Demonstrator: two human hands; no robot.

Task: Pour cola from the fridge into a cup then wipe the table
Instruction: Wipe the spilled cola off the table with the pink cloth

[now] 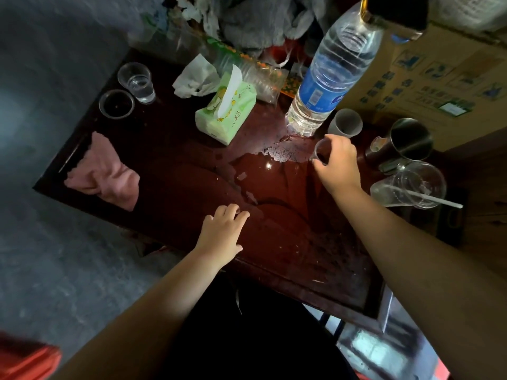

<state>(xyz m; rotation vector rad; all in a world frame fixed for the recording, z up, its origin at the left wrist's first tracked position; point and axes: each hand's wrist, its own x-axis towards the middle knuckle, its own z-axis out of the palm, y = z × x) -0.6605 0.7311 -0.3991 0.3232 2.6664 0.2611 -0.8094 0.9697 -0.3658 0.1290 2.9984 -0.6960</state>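
Observation:
My right hand [337,161] grips a small clear plastic cup [320,152] that stands on the dark red table [175,171], beside a puddle of spilled liquid [263,165]. My left hand [222,233] rests on the table near its front edge, fingers loosely bent, holding nothing. A pink cloth [105,172] lies crumpled at the table's left end. At the top edge a dark cola bottle [392,9] is partly in view. A green tissue pack [226,111] stands at the middle back.
A large water bottle [326,78] stands behind the cup. Two clear cups [135,82] sit at the back left. A frosted cup [345,123], a metal cup [408,139] and a plastic cup with a straw [411,186] crowd the right. A cardboard box [439,75] stands behind.

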